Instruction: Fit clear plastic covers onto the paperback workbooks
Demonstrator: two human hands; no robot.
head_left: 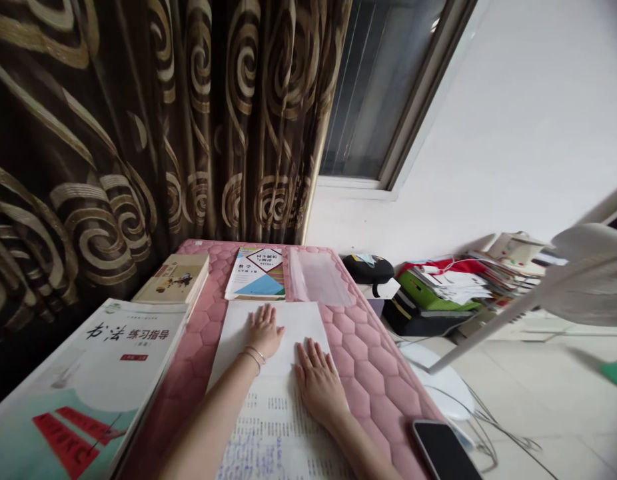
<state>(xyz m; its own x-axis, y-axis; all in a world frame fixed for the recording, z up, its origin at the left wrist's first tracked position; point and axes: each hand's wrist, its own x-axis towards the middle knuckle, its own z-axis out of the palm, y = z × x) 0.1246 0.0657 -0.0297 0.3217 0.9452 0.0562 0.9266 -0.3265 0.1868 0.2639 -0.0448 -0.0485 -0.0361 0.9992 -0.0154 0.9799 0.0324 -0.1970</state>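
Note:
A sheet of paper lies lengthwise on the pink padded table cover. Its far part is blank white, and the near part carries print and blue handwriting. My left hand, a thin bracelet at its wrist, rests flat on the white part with fingers stretched out. Lower and to the right, my right hand lies flat near the paper's right edge, fingers spread. Just beyond the paper sit a blue and white math workbook and a clear plastic cover.
Stacked books stand on the left, a calligraphy book in front and a tan book behind. A phone lies at the near right edge. On the floor to the right are a white fan, cables and piled papers. A patterned curtain hangs behind.

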